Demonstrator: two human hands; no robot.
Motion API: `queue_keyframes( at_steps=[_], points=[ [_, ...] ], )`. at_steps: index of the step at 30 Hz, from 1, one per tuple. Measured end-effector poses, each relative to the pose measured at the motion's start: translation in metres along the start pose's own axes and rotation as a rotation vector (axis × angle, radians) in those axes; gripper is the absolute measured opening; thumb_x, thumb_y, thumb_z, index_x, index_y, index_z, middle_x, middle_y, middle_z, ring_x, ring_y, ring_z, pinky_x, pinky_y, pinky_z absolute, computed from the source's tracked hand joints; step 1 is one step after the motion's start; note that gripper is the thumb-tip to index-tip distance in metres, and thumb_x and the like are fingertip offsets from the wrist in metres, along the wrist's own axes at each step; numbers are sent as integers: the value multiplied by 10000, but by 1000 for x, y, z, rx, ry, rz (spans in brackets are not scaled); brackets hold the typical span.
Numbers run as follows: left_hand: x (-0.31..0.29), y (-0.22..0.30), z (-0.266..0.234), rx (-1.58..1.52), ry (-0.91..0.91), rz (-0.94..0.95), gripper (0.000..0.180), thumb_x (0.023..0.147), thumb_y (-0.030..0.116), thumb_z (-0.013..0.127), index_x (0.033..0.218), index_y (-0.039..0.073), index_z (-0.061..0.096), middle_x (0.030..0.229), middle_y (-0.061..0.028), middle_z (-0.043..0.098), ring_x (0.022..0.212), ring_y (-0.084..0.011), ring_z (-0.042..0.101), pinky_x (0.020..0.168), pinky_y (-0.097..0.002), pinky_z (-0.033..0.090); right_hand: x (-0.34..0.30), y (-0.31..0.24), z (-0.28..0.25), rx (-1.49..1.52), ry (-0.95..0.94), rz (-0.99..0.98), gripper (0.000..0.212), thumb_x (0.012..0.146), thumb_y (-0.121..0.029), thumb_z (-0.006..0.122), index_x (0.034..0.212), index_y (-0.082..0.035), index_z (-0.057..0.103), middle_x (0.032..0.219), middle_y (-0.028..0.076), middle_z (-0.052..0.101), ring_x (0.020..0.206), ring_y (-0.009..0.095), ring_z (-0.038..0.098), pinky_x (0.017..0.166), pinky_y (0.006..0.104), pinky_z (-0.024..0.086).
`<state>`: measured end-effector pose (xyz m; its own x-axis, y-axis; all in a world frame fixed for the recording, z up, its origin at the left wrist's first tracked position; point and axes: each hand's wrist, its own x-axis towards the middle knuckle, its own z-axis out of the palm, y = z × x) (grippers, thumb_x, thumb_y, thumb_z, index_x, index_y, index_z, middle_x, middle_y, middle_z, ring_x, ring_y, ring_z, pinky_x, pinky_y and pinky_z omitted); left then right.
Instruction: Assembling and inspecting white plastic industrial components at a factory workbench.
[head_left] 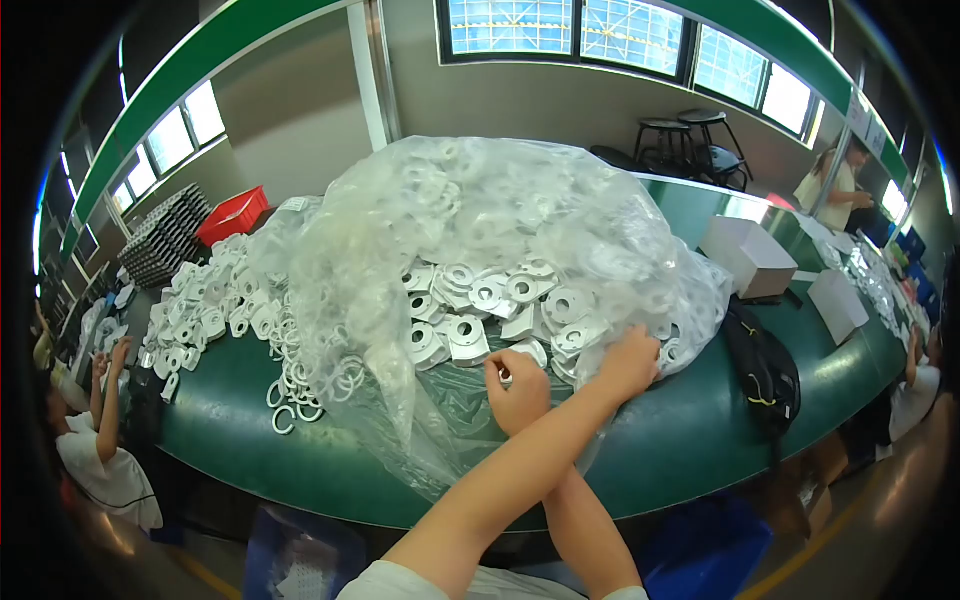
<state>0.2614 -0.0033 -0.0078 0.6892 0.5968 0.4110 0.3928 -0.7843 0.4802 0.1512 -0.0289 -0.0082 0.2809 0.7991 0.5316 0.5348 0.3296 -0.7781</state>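
My forearms cross, the left one over the right. My left hand (632, 364) reaches to the right, against the lower right opening of a big clear plastic bag (520, 170). Its fingers are curled in, and what they hold is hidden. Left of it, my right hand (520, 393) is closed on a small white plastic part (505, 377), of which only a bit shows between thumb and fingers. Right in front of both hands, white plastic parts (467, 338) with round holes spill from the bag in a heap.
More white parts (205, 300) and loose white rings (284, 418) lie left on the green table (250, 465). A red bin (234, 215) and stacked grey trays (165, 235) stand behind. A white box (748, 256) and a black bag (762, 370) are at right. Other people work at both sides.
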Motion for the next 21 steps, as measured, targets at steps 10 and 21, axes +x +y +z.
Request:
queue_keyframes(
  at_steps=[10,21],
  points=[
    [-65,-45,-149,-819,125,-252,198,853,83,639,1011,-36,634,773,-36,650,650,-81,589,580,-220,459,-1,29,-20,-622,-78,-52,508,710,-147,695,1190,-73,543,1207,109,532,1178,282,464,950,416,369],
    [-187,-122,-193,-845,322,-533,173,860,64,639,1011,-22,643,801,-13,647,685,-54,569,602,-191,439,5,-2,-35,-564,-175,197,663,601,-120,793,1207,-44,534,1189,155,495,1115,338,466,950,416,397]
  ],
)
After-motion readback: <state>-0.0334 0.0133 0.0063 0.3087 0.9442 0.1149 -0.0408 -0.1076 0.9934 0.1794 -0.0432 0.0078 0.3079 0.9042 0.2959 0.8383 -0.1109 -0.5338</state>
